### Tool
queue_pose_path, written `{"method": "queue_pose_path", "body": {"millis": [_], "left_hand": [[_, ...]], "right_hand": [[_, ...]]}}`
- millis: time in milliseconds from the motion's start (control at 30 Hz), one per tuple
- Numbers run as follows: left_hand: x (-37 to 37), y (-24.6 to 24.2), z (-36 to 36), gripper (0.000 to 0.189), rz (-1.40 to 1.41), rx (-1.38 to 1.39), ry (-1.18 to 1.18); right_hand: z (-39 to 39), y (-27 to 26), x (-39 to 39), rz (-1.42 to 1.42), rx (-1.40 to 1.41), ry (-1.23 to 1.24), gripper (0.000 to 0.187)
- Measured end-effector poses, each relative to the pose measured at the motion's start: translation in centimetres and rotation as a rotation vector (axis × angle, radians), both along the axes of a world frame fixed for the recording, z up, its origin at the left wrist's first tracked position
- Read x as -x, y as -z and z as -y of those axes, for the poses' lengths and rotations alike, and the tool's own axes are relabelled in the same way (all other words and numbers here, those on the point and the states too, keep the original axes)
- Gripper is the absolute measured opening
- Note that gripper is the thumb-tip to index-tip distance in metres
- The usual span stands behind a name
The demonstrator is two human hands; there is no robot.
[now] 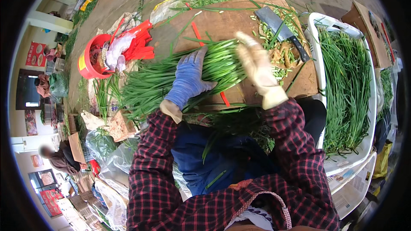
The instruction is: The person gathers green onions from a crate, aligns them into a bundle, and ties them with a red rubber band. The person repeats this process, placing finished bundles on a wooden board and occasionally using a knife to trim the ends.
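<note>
A large bundle of long green stalks, perhaps garlic chives [151, 77], lies across a wooden board [224, 21], its pale cut ends facing right. My left hand [189, 78], in a blue knitted glove, grips the bundle from above near those ends. My right hand [255, 62], in a pale glove and blurred, is at the cut ends with its fingers apart; whether it touches them is unclear. A red strip [197, 33] shows above the bundle and another piece below it. A cleaver [276, 24] with a black handle rests at the board's right, on short cut stalk pieces [279, 73].
On the left stands a red bucket [85, 57] beside a heap of red strips [141, 45]. A white plastic crate [321, 109] full of green stalks [346, 86] is at my right. Plastic bags [112, 163] lie lower left. Other people sit farther off at left.
</note>
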State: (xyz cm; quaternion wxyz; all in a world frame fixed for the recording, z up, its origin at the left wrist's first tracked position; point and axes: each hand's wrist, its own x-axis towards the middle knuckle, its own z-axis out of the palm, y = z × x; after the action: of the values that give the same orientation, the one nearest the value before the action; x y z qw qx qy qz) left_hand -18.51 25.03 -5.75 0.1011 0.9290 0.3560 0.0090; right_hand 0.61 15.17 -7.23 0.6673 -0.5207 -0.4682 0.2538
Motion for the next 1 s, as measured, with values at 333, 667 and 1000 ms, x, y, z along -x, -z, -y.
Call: {"method": "queue_pose_path", "body": {"millis": [333, 667, 1000], "left_hand": [[-0.2, -2.0, -1.6, 0.106, 0.026, 0.162, 0.062], [-1.7, -0.8, 1.7, 0.138, -0.302, -0.056, -0.074], [-1.1, -0.5, -1.7, 0.127, -0.104, 0.118, -0.009]], "right_hand": [[6.9, 2.3, 5.8, -0.283, 0.816, -0.367, 0.033], [0.9, 3.2, 3.9, -0.011, 0.865, -0.354, 0.028], [4.2, 2.5, 3.5, 0.679, 0.398, 0.302, 0.03]]}}
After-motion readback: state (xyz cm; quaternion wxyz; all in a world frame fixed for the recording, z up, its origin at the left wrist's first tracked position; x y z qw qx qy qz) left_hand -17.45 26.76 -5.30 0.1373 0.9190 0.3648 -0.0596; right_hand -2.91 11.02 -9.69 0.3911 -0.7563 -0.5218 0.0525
